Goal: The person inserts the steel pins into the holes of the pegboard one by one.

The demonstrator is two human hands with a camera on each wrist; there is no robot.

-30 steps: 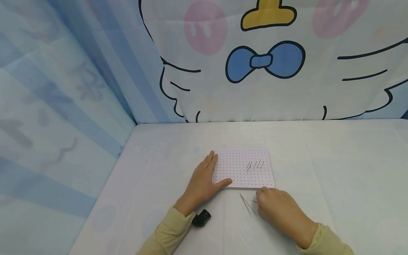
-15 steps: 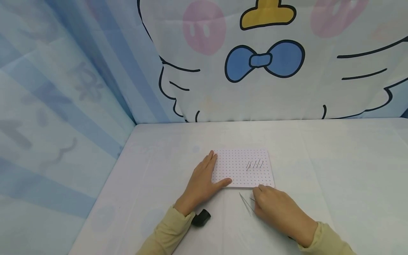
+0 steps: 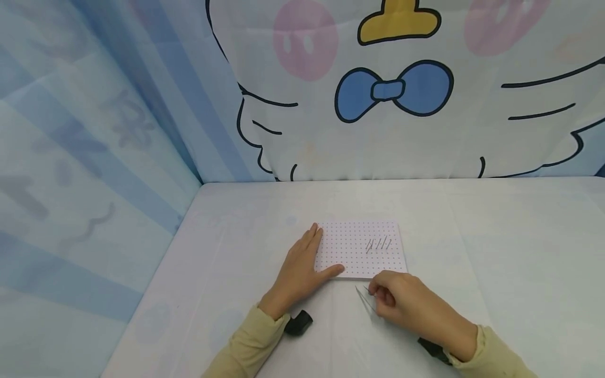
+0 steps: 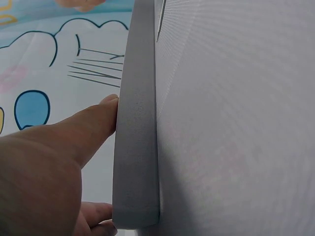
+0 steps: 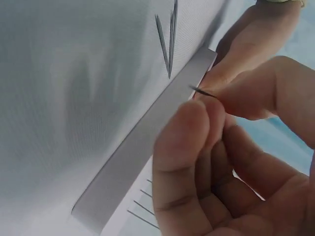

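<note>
If the right hand's (image 3: 404, 298) pinch loosens, its thin grey metal pin (image 5: 204, 92) could drop; straight left-hand fingers (image 3: 307, 242) brace a white rectangular board (image 3: 347, 247).

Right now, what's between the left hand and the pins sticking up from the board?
The head view shows only bare, dotted board between the left hand and those pins.

The head camera looks forward and down across the table (image 3: 496, 252), far enough back to frame the left hand (image 3: 299, 269) and right hand (image 3: 410, 300) at the board (image 3: 342, 247). Both wrist cameras sit close and low, their pictures tipped over, sharing the board's side wall (image 4: 137, 128), the right one also facing the left hand
</note>
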